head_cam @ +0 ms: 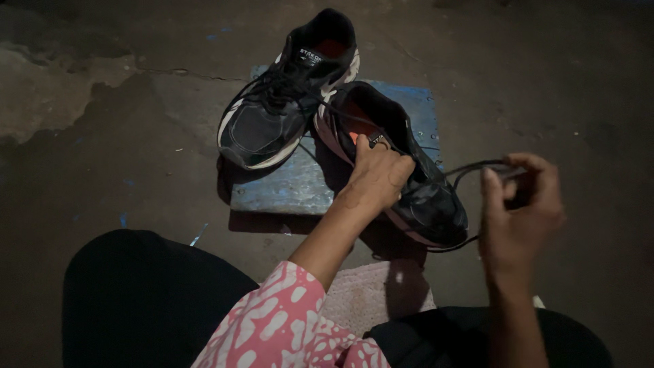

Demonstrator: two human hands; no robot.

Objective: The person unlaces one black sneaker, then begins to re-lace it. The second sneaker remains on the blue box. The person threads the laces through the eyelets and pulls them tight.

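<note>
On blue board — two black sneakers, one being laced.
Left hand grips near sneaker at its tongue; right hand pinches black lace taut — far sneaker untouched alongside.

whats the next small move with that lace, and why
Probably draw the black lace a little further out to the right. The right hand pinches its looped end, and it runs taut from the near shoe, which the left hand steadies at the tongue on the blue board. The other shoe lies beside it, untouched.
</note>
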